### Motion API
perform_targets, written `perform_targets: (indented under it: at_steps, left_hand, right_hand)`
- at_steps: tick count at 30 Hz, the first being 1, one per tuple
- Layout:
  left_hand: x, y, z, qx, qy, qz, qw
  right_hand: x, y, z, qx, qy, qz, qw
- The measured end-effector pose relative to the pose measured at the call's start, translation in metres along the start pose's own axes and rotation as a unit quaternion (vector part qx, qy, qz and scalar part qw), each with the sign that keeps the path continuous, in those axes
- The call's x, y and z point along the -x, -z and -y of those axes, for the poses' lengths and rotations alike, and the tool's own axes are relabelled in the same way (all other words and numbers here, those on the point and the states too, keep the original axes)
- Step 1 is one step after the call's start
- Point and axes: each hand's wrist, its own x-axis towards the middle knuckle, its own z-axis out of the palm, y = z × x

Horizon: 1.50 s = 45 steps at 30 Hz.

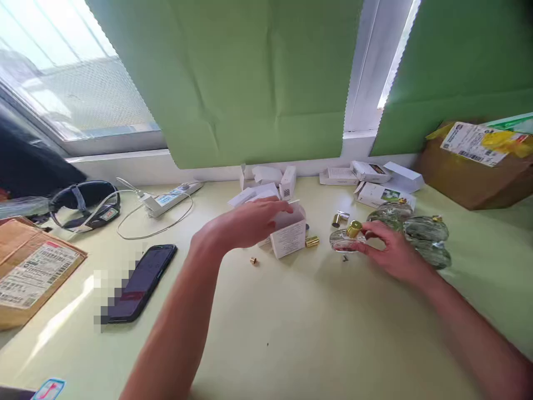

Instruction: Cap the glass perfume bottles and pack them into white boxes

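My left hand (252,222) reaches over a small white carton (290,240) with an open top, its fingers closed on the carton's left side and rim. The thumb side is partly hidden by the carton. A clear glass perfume bottle (342,240) with a gold cap (353,228) is at the fingertips of my right hand (387,250), which pinches it at its right side. Gold cylindrical caps (312,241) lie just right of the carton. A small copper-coloured ring (254,260) and a tiny dark part (345,258) lie on the table in front.
Several glass bottles (427,230) stand right of my right hand. White cartons (385,191) lie behind them, more cartons (268,182) by the window ledge. A phone (141,283), power strip (175,197), headset (83,205) and parcel (35,272) are left; a cardboard box (470,172) stands right.
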Motion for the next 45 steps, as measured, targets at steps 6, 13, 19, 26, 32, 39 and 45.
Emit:
perform_targets:
  at_steps: [6,13,19,26,32,39,45]
  left_hand:
    - [-0.004,-0.005,0.01,0.02,-0.038,-0.008,0.999]
    - [-0.003,-0.005,0.008,0.052,-0.044,-0.024,0.997]
    - [-0.005,-0.006,0.016,0.095,-0.053,-0.01,0.994]
    - [-0.007,-0.003,0.012,0.096,-0.082,-0.007,0.992]
    - [-0.007,-0.005,0.016,0.092,-0.089,-0.022,0.991]
    - [-0.009,-0.008,0.018,0.087,-0.086,-0.025,0.992]
    - [-0.008,-0.007,0.017,0.089,-0.105,-0.018,0.99]
  right_hand:
    - [-0.022,0.016,0.061,-0.118,0.041,0.049,0.991]
    - [-0.061,0.009,0.136,-0.098,0.131,0.143,0.976]
    - [-0.064,-0.005,0.136,-0.044,0.211,0.177,0.96]
    - [-0.065,-0.017,0.131,0.036,0.246,0.174,0.953]
    - [-0.067,-0.024,0.127,0.05,0.272,0.149,0.949]
    - [-0.067,-0.024,0.129,0.038,0.261,0.149,0.953]
    - [-0.068,-0.025,0.13,0.014,0.253,0.15,0.956]
